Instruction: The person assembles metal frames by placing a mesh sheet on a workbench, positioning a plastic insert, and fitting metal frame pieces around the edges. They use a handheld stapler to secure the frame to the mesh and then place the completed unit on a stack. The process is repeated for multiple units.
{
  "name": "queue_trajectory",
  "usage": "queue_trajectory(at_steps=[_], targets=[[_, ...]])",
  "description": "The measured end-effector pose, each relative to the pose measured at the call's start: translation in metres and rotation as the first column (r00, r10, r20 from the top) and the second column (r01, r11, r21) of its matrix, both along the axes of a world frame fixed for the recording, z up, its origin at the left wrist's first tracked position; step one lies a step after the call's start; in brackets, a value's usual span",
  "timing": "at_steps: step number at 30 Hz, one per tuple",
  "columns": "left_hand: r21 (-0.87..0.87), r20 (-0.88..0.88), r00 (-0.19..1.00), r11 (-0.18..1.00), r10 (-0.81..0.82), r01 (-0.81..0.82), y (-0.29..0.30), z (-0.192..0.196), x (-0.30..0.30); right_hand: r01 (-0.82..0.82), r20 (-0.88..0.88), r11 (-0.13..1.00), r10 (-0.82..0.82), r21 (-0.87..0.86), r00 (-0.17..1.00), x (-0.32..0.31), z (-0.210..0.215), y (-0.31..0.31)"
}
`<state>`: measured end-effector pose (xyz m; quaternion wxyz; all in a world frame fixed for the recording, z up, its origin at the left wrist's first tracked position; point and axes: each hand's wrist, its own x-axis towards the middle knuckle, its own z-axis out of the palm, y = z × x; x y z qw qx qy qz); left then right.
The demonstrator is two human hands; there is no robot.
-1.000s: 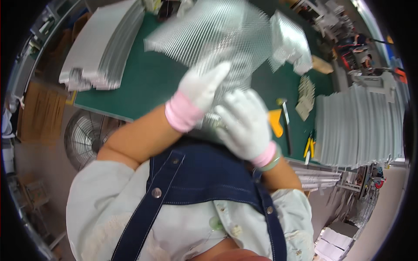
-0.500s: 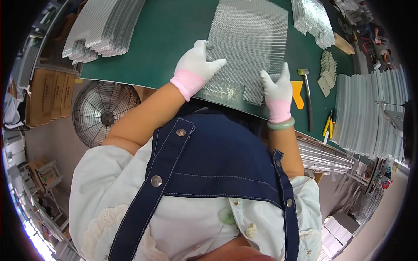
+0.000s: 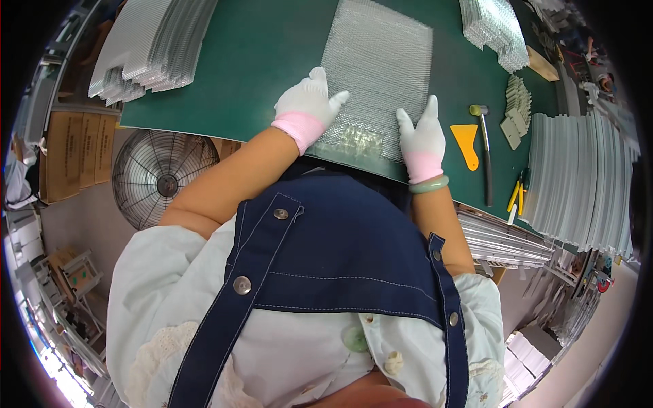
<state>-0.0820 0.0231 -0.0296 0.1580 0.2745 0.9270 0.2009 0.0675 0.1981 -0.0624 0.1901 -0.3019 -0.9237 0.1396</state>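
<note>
Silvery expanded-metal mesh sheets [image 3: 378, 64], lying one on another, rest on the green tabletop [image 3: 262, 54] in front of me. Their near part extends to the table's front edge. Wearing a white glove with a pink cuff, my left hand [image 3: 306, 103] grips the left edge, its thumb over the mesh. My right hand [image 3: 422, 139], gloved the same way, is at the right edge near the front corner, thumb on the mesh side and fingers along the outside. How far the fingers reach beneath the sheets is hidden.
Stacks of mesh stand at the left [image 3: 153, 47] and far right [image 3: 493, 30]. Right of my right hand lie a yellow scraper [image 3: 465, 144], a mallet [image 3: 485, 153], yellow-handled pliers [image 3: 518, 192] and pale flat pieces [image 3: 515, 112]. A floor fan [image 3: 165, 180] stands below the table.
The mesh sheets, offset from each other before, now lie almost flush. My right hand has moved left with the right edge; my left hand has barely shifted.
</note>
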Motion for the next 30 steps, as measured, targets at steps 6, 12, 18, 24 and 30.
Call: queue_trajectory(at_steps=[6,12,18,24,30], targets=[[0.027,0.026,0.999,0.999,-0.029,0.028,0.000,0.000,-0.006,0.051,0.229,0.988,-0.017,-0.144,0.973,-0.015,0.018,0.010],[-0.026,0.067,0.998,1.000,0.017,-0.015,0.004,0.007,-0.005,0.084,0.243,0.992,-0.060,-0.093,0.968,-0.015,0.010,0.007],[-0.024,0.079,0.997,0.999,0.025,-0.023,0.001,0.006,-0.007,0.079,0.268,0.992,-0.050,-0.100,0.962,-0.016,0.014,0.006],[-0.027,0.107,0.994,1.000,-0.008,0.011,0.002,0.008,-0.009,0.081,0.231,0.991,-0.055,-0.102,0.971,-0.015,0.009,0.009],[-0.114,0.029,1.000,0.993,0.009,-0.006,0.004,0.006,-0.009,0.166,0.264,0.986,-0.163,0.012,0.951,-0.014,0.025,0.000]])
